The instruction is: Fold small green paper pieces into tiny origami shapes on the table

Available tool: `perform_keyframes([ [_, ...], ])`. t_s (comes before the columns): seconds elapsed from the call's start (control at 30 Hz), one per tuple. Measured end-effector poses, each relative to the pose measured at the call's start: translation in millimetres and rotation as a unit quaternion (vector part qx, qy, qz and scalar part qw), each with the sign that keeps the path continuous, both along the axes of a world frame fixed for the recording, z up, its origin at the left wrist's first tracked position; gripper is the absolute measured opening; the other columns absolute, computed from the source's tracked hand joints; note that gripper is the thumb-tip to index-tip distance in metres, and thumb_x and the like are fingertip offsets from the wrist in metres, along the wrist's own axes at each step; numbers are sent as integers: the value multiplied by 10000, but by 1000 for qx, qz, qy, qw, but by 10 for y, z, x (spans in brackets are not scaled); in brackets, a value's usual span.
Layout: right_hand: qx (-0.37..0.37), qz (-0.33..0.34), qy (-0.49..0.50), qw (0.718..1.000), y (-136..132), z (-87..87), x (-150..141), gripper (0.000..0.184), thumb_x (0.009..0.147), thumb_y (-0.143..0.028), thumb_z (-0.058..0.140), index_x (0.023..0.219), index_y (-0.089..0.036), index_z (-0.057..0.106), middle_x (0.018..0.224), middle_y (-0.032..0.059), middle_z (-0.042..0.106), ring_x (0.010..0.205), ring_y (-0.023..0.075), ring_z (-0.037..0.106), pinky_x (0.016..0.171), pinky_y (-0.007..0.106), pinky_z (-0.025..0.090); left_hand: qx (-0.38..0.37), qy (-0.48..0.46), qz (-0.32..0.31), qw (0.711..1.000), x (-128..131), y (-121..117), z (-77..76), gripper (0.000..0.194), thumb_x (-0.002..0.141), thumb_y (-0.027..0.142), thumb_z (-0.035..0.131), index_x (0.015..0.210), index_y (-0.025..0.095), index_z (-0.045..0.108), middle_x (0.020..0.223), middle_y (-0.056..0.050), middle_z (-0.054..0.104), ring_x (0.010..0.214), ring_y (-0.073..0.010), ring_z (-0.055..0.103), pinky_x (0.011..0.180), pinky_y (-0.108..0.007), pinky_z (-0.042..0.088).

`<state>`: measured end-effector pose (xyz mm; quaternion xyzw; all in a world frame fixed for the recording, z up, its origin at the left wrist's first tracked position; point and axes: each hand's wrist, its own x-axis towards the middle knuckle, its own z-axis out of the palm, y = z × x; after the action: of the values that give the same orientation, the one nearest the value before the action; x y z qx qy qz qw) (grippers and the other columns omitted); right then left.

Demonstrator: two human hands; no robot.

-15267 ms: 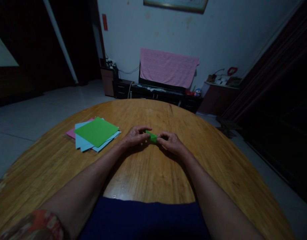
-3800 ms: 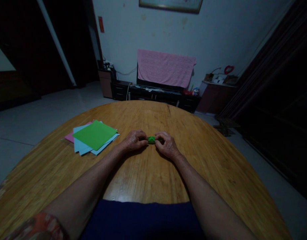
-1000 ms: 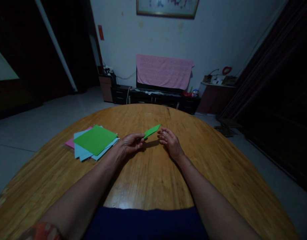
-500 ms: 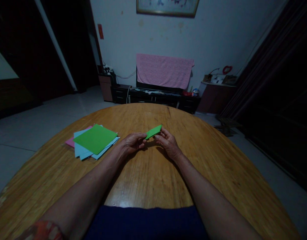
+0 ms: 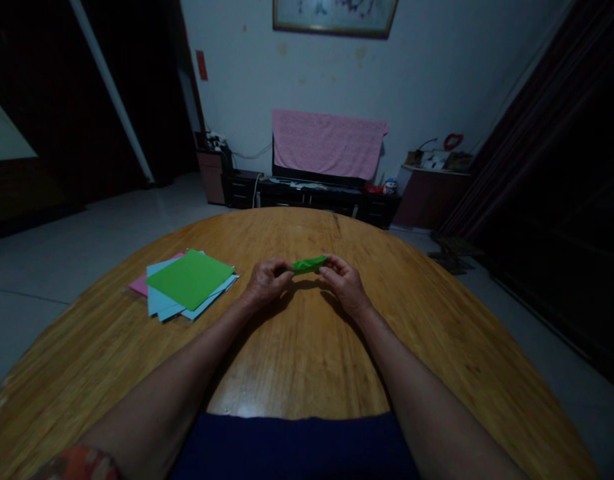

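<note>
A small folded piece of green paper (image 5: 309, 265) hangs just above the round wooden table (image 5: 297, 347), held at both ends. My left hand (image 5: 267, 280) pinches its left end with fingers closed. At its right end my right hand (image 5: 343, 279) pinches it too. The paper looks long and narrow, nearly level. Both forearms rest on the table and reach forward from the near edge.
A stack of coloured paper sheets (image 5: 187, 280), green on top of light blue and pink, lies on the table left of my hands. Beyond the table stand a low dark cabinet (image 5: 307, 193) with a pink cloth (image 5: 327, 145) draped over it and a tiled floor.
One second ago only my left hand held the green paper, tilted up, with my right hand open beside it. My right hand has closed on the paper's right end and the paper now lies level.
</note>
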<state>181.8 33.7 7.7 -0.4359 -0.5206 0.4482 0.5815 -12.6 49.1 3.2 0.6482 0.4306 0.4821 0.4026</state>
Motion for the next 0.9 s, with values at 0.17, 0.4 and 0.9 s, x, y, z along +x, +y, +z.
perform_keyframes([
  [0.17,43,-19,-73,996,26,-46,19,342,683,-356,688,974,-176,670,786,43,684,720,191,646,662,323,525,212,187,45,958,-50,28,20,95,773,163,571,758,195,659,783,-44,650,750,-164,585,730,-303,457],
  [0.4,83,-41,-141,986,23,-77,17,264,734,-346,643,922,-176,716,799,44,713,722,188,655,669,307,516,244,227,20,943,-34,29,11,117,825,162,544,794,198,650,832,-56,659,793,-167,602,747,-299,464],
  [0.9,79,2,-144,986,16,-153,-30,264,731,-298,645,966,-181,681,833,42,714,740,187,682,679,320,556,206,257,-29,944,-24,-11,37,129,813,184,572,837,218,694,861,-40,656,808,-162,598,767,-301,460],
])
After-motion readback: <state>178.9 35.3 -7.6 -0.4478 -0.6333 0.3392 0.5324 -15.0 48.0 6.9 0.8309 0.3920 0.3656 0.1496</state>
